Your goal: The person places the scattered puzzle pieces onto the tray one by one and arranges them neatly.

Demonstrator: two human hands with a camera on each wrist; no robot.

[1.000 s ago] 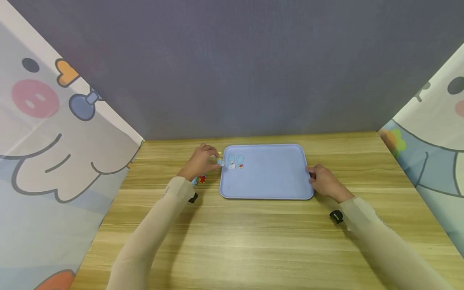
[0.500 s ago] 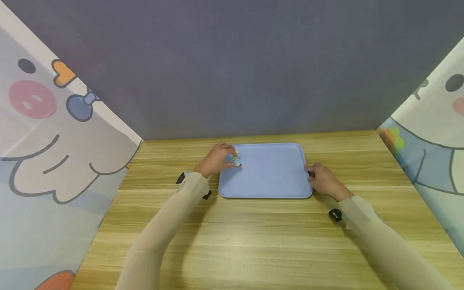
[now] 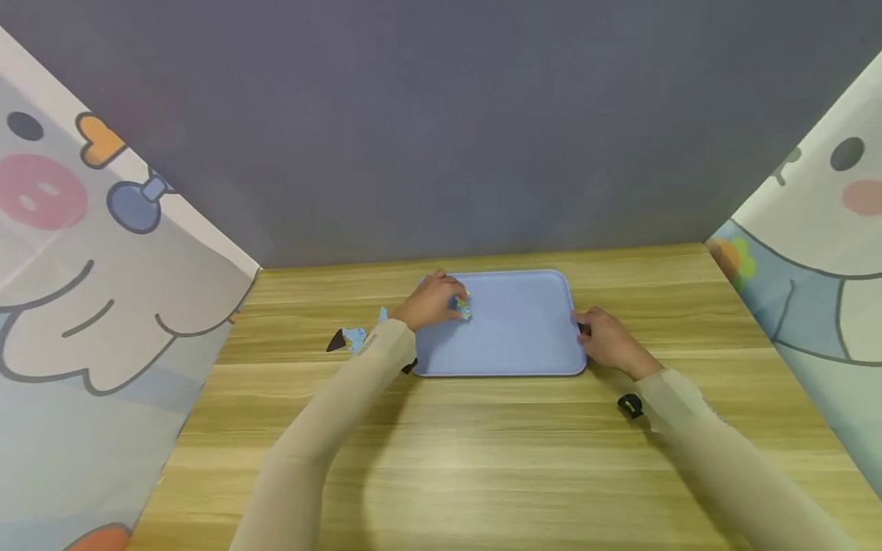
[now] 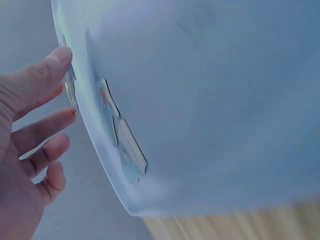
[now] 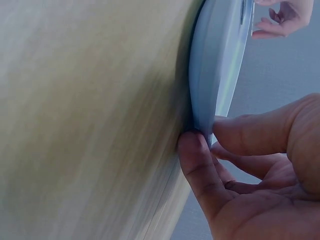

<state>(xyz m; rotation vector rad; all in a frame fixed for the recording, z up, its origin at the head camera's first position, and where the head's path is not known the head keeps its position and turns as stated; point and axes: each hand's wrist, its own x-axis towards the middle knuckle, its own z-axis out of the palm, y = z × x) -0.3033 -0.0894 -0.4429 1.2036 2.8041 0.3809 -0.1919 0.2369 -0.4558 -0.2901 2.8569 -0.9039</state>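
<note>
A light blue rectangular tray (image 3: pixel 510 337) lies on the wooden table. Over its left part, my left hand (image 3: pixel 432 298) pinches a thin flat piece with a blue and yellow print (image 3: pixel 465 308) between thumb and index finger. In the left wrist view, other thin printed pieces (image 4: pixel 131 142) lie on the tray, apart from that hand (image 4: pixel 35 110); in the head view the hand covers them. My right hand (image 3: pixel 609 339) grips the tray's right edge. The right wrist view has its thumb and fingers (image 5: pixel 255 132) on either side of the tray rim (image 5: pixel 205 85).
Left of the tray, partly behind the left sleeve, lie several flat pieces: a blue one (image 3: pixel 354 337), a dark triangular one (image 3: pixel 336 341) and another blue one (image 3: pixel 383 314). A grey wall (image 3: pixel 482 153) stands behind the table (image 3: pixel 482 459). Cartoon-printed panels flank both sides.
My left hand has carried the pinched piece rightward from the tray's left edge to over the tray. My right hand keeps its grip on the edge. The head view has shifted slightly.
</note>
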